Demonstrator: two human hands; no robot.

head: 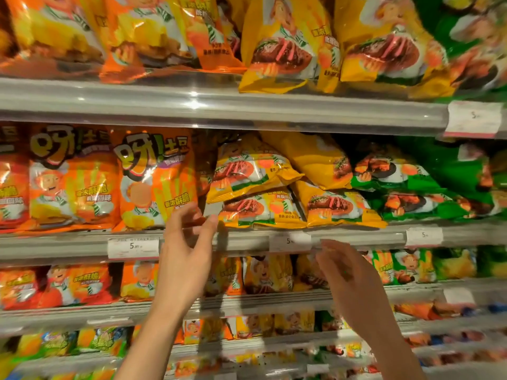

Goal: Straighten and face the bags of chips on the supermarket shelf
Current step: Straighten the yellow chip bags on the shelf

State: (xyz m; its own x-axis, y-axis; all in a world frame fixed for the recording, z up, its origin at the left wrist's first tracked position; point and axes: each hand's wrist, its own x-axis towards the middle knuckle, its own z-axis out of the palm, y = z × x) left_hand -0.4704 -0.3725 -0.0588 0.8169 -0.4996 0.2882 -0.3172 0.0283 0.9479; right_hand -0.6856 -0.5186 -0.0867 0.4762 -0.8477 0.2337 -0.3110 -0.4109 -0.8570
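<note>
On the middle shelf (82, 242) orange chip bags (156, 176) stand upright at the left. To their right, yellow chip bags (252, 187) lie flat and tilted in a loose pile, with green bags (406, 187) lying beside them. My left hand (186, 250) is raised in front of the shelf edge, fingers apart, its tips near the lower corner of an orange bag and the lowest yellow bag (260, 209); it holds nothing. My right hand (345, 272) hovers lower, just under the shelf rail, fingers loosely spread and blurred.
The shelf above holds orange, yellow (285, 48) and green bags leaning forward over its rail. Price tags (133, 246) are clipped along the rails. Lower shelves (247, 303) carry more snack bags. A dark gap shows between the orange and yellow bags.
</note>
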